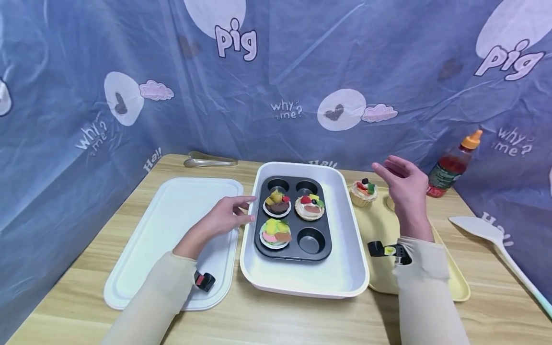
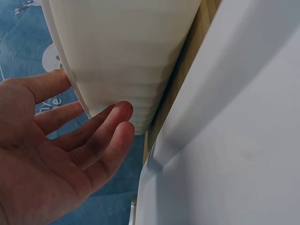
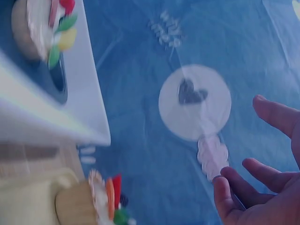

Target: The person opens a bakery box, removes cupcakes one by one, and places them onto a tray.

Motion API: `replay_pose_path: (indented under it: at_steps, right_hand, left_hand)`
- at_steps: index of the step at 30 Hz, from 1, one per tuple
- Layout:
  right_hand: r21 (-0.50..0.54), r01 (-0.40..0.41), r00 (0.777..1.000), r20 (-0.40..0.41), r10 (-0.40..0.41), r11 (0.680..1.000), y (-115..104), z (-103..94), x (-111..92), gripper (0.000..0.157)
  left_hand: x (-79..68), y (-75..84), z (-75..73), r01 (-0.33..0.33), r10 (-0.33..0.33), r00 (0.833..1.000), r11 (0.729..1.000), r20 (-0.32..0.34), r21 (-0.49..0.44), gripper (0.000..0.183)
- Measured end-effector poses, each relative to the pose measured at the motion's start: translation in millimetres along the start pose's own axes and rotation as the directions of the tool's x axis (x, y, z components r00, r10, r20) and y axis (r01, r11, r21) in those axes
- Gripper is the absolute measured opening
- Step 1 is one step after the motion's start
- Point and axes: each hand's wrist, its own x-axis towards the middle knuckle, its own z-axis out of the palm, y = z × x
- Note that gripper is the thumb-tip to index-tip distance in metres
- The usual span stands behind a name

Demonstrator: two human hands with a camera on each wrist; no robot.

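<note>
My left hand [image 1: 228, 212] is at the left rim of a deep white tray [image 1: 345, 268], fingers loosely bent; in the left wrist view its fingertips [image 2: 123, 112] lie against or very near the tray's outer wall. Inside that tray sits a dark muffin pan [image 1: 293, 254]. Three topped tarts fill cups of the pan: a middle-left tart [image 1: 277, 205], a middle-right tart [image 1: 309, 208] and a front-left tart [image 1: 275, 235]. My right hand [image 1: 405, 184] is raised over a yellow tray [image 1: 384, 263], holding nothing. Beside it stands a fruit tart [image 1: 363, 192]; another tart [image 1: 390, 203] is mostly hidden behind the hand.
A flat white tray [image 1: 168, 225] lies to the left, partly under my left arm. Metal tongs [image 1: 211, 160] rest at the back. On the right are a red sauce bottle [image 1: 450, 167] and a long white spatula [image 1: 483, 227]. A blue printed sheet [image 1: 241, 96] encloses the table.
</note>
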Motion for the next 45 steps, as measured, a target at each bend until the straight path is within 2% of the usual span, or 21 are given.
replay_pose_path:
  at_steps: [2, 5, 9, 13, 16, 22, 29, 36, 45]
  right_hand:
    - [0.038, 0.024, 0.999, 0.037, -0.025, 0.999, -2, 5.9, -5, 0.049]
    - [0.042, 0.039, 0.994, 0.101, -0.043, 0.998, -5, 15.8, -12, 0.047]
    - [-0.061, 0.063, 0.980, 0.191, -0.050, 0.996, -7, 31.1, -20, 0.056]
    - [-0.114, 0.092, 0.965, 0.255, -0.060, 0.989, -9, 48.2, -28, 0.060]
    - [-0.104, 0.110, 0.955, 0.288, -0.076, 0.988, -11, 60.4, -33, 0.057]
    - [-0.095, 0.145, 0.928, 0.358, -0.102, 0.985, -15, 85.5, -40, 0.053]
    - [-0.106, 0.119, 0.889, 0.455, -0.059, 0.987, -13, 112.0, -51, 0.055]
    - [-0.135, 0.117, 0.859, 0.511, -0.032, 0.984, -4, 134.9, -55, 0.057]
    - [-0.114, 0.098, 0.825, 0.564, -0.017, 0.989, 16, 149.7, -59, 0.058]
  left_hand:
    - [0.1, -0.3, 0.4, 0.002, -0.002, 1.000, 1.000, 0.003, 0.000, 0.055]
    - [-0.2, -0.4, 0.4, 0.001, -0.001, 1.000, 1.000, 0.001, -0.001, 0.055]
    - [-1.1, 0.7, -0.2, -0.003, 0.003, 1.000, 1.000, -0.007, -0.007, 0.054]
    - [-1.2, 1.0, -1.1, 0.000, 0.000, 1.000, 1.000, 0.001, -0.008, 0.054]
    - [-0.3, 0.7, -0.1, 0.013, -0.013, 1.000, 1.000, 0.004, -0.014, 0.055]
    - [1.5, -1.4, -0.7, -0.004, 0.004, 1.000, 1.000, 0.001, -0.017, 0.055]
    - [0.3, -2.4, -1.1, -0.002, 0.002, 1.000, 1.000, 0.006, -0.024, 0.055]
    - [0.5, -1.7, -0.9, 0.014, -0.014, 1.000, 0.999, 0.008, -0.036, 0.054]
    - [0.8, -0.4, -1.1, 0.004, -0.004, 1.000, 0.999, 0.007, -0.032, 0.055]
